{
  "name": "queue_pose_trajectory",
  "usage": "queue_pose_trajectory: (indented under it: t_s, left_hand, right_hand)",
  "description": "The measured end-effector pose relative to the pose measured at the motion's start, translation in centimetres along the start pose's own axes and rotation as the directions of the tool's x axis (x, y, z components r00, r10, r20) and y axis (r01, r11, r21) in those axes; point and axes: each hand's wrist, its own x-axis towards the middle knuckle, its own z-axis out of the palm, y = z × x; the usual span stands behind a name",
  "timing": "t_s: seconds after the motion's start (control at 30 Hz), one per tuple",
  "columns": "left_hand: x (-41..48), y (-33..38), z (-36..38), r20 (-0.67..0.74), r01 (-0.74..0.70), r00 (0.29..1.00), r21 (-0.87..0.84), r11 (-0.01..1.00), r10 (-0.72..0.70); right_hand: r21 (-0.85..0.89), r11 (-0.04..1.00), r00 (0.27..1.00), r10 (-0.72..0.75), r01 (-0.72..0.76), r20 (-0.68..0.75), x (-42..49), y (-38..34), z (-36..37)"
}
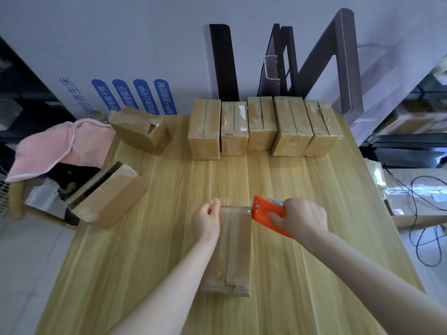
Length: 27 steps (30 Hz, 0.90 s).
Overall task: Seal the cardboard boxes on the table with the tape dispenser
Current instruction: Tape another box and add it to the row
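A long cardboard box (pixel 238 247) lies lengthwise in front of me on the wooden table (pixel 150 238), with clear tape along its top seam. My left hand (pixel 207 218) rests against the box's far left corner with its fingers curled. My right hand (pixel 301 220) grips an orange tape dispenser (pixel 263 213), whose front end sits at the box's far right corner. Whether tape still joins the dispenser to the box is too faint to tell.
Several cardboard boxes (pixel 263 126) stand in a row at the table's far edge. Two more boxes (pixel 142 132) (pixel 110 197) sit at the left, beside a pink cloth (pixel 60 146) and an open carton. Shelving and cables lie to the right.
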Motion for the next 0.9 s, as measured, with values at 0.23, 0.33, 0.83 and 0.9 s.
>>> queue_pose_trajectory:
  t_s: [0.23, 0.33, 0.83, 0.9]
  left_hand:
    - [-0.6, -0.3, 0.0, 0.056, -0.09, 0.994, -0.022, 0.996, 0.091]
    - [-0.6, -0.7, 0.1, 0.016, -0.079, 0.997, -0.051, 0.996, 0.08]
    - [-6.4, -4.3, 0.1, -0.093, 0.206, 0.966, -0.294, 0.934, -0.242]
    - [-5.6, -4.0, -0.6, -0.068, 0.147, 0.984, -0.18, 0.973, -0.162]
  right_hand:
    - [-0.002, 1.0, 0.996, -0.015, 0.016, 0.085, 0.4, -3.8, 1.9]
    - [0.028, 0.999, 0.986, 0.012, -0.017, 0.169, -0.4, -4.0, 4.9]
    - [0.742, 0.643, 0.961, 0.278, -0.19, 0.005, -1.8, -0.9, 0.8]
    - [0.794, 0.569, 0.949, 0.315, -0.216, 0.032, -1.9, -0.9, 1.6]
